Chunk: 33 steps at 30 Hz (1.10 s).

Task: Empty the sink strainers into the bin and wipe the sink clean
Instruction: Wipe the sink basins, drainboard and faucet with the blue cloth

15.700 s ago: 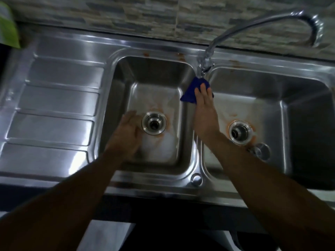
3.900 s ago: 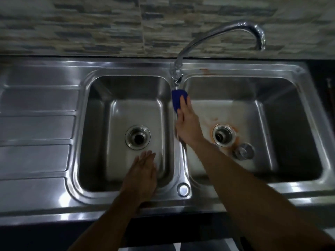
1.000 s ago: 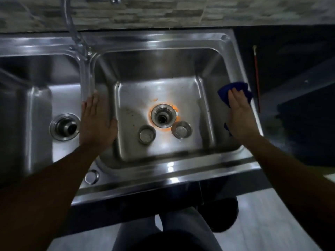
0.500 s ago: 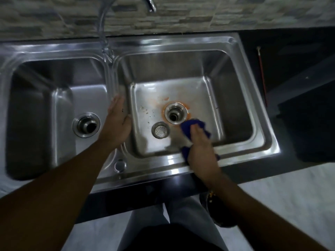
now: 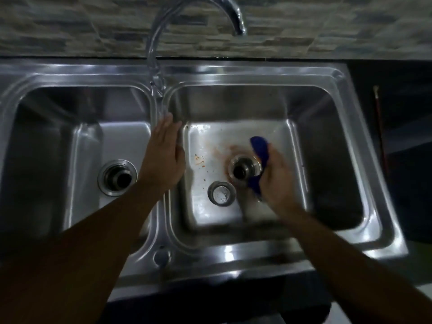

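A dim kitchen: a stainless-steel double sink point(image 5: 257, 73) set below a stone-pattern tile wall point(image 5: 304, 24), gooseneck faucet point(image 5: 154, 43) at the far centre. The left hand point(image 5: 161, 157) lies flat, fingers released, on the divider. The right hand point(image 5: 278, 178) grasps a blue cloth point(image 5: 260, 148) beside the right basin's drain point(image 5: 244, 169) — orange stains around it. A strainer basket point(image 5: 221, 193) sits loose just near-left of that drain.

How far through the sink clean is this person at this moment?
Done, apparently: the left basin looks stain-free, and one strainer lies out of its drain, seemingly empty. In hand: the right hand rubs a blue cloth beside the right drain, while the left hand rests flat on the divider. Left: orange residue and specks on the right basin floor.
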### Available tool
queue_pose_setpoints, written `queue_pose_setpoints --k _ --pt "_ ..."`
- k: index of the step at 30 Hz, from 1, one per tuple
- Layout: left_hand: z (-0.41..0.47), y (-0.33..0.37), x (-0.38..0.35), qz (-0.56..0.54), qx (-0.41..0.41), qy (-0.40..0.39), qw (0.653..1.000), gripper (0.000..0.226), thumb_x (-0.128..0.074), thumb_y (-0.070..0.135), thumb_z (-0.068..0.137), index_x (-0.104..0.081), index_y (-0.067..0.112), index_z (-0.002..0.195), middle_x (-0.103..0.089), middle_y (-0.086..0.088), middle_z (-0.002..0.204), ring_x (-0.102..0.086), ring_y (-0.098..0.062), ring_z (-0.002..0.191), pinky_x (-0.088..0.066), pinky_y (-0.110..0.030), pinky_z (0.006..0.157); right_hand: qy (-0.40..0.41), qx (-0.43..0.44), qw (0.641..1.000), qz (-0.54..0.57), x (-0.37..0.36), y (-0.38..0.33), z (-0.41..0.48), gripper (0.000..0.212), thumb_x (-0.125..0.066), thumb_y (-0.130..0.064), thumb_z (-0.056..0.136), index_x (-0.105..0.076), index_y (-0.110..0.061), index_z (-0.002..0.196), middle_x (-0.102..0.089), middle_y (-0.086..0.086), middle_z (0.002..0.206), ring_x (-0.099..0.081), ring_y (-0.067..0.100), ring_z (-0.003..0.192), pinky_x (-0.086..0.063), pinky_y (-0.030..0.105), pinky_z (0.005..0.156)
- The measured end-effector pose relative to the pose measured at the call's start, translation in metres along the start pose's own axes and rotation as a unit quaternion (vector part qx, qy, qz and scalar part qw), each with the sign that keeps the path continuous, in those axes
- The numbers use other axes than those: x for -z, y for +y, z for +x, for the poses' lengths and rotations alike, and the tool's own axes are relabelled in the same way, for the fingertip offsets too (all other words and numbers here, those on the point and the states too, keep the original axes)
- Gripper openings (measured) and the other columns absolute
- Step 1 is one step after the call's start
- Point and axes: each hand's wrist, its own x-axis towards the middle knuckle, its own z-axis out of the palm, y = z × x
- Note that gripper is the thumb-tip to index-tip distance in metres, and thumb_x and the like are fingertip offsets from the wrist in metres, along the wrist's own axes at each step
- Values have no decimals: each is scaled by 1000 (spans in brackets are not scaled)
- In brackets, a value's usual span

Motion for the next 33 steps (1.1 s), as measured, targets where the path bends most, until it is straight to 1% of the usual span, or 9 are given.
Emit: queue_pose_setpoints --k 4,8,10,14,18,21,23,27,33 --pt "4 -3 -15 42 8 49 998 51 -36 19 102 -40 3 151 -32 -17 162 -23 -29 154 -20 -48 126 33 -42 991 -122 14 78 97 65 -49 6 91 -34 -12 152 -43 14 150 -45 32 136 -37 44 115" --pt "9 -9 -22 57 19 63 996 50 -37 17 102 -40 5 151 -35 -15 161 -26 -26 153 -23 -47 126 -99 -68 943 -312 -1 139 158 75 -49 -1 91 -12 -2 157 -10 20 165 -10 37 153 -11 47 125" --pt "13 -11 -25 64 27 63 996 51 -37 16 101 -41 5 150 -37 -15 160 -28 -26 153 -23 -47 126 -110 -85 924 -357 -32 137 163 77 -49 -9 93 -7 -2 157 -1 21 165 -2 42 152 -10 51 124" --pt "14 -7 -25 79 30 60 995 51 -38 12 99 -43 3 149 -36 -16 160 -28 -28 152 -21 -45 127 -107 -69 923 -364 -100 73 144 76 -38 -28 96 -3 5 156 -2 25 164 -7 46 150 -18 55 119" --pt "14 -5 -25 80 37 61 994 50 -38 12 99 -44 2 147 -36 -16 160 -28 -28 152 -20 -45 127 -164 68 928 -326 -183 -9 129 69 -30 -16 97 1 3 156 1 24 164 -7 46 150 -21 54 118" --pt "14 -5 -24 78 50 56 994 50 -35 15 100 -44 5 148 -34 -12 162 -24 -23 154 -19 -43 127 -247 195 917 -245 -224 -48 124 69 -37 -27 104 -1 -4 158 5 18 166 1 41 152 -12 53 122" --pt "15 -4 -23 76 52 57 994 51 -34 16 100 -44 6 149 -34 -11 162 -23 -22 154 -19 -43 127 -256 227 917 -203 -220 -45 123 67 -34 -31 106 -1 -6 159 5 14 167 5 34 154 -4 50 123" --pt "15 -3 -22 70 43 59 995 51 -36 12 97 -46 3 147 -37 -14 160 -27 -26 153 -22 -47 126 -240 331 872 -268 -179 11 136 64 -30 -37 104 -7 -14 160 -3 7 168 -6 30 155 -12 49 122" --pt "13 -1 -22 75 39 62 994 51 -41 9 96 -45 3 147 -37 -15 159 -27 -26 152 -22 -45 126 -162 185 928 -280 -79 117 172 61 -32 -33 104 -10 -21 160 -6 1 168 -9 31 154 -18 58 121"
